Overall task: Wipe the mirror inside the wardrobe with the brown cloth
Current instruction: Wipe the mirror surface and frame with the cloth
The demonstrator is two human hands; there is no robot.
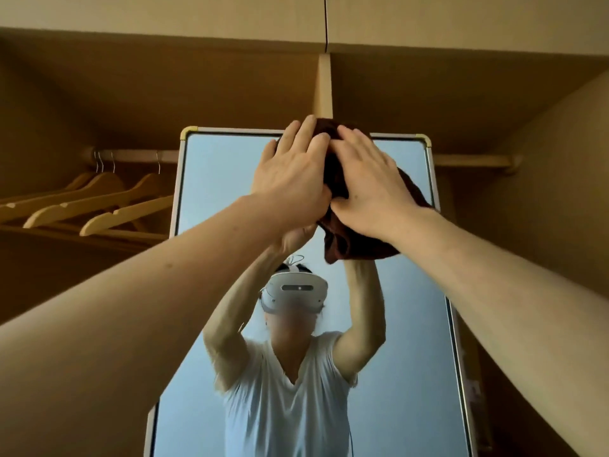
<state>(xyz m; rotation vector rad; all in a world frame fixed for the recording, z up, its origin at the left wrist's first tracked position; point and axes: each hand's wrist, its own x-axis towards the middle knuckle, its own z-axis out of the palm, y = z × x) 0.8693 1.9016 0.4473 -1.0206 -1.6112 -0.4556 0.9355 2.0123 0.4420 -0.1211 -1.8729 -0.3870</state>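
A tall mirror [217,179] with a pale frame and brass corner caps stands inside the wooden wardrobe. The brown cloth [342,239] is bunched against the glass at the mirror's top edge. My left hand [293,173] lies flat on the cloth's left part, fingers stretched up past the frame. My right hand [369,183] presses on the cloth's right part, and a fold hangs below its wrist. Both arms reach up and forward. The mirror reflects a person in a white shirt and headset with raised arms.
Several wooden hangers [99,199] hang on a rail [131,155] at the left. A vertical divider [324,84] rises behind the mirror's top. Another rail [474,159] runs at the right. The wardrobe's side wall [560,192] stands close on the right.
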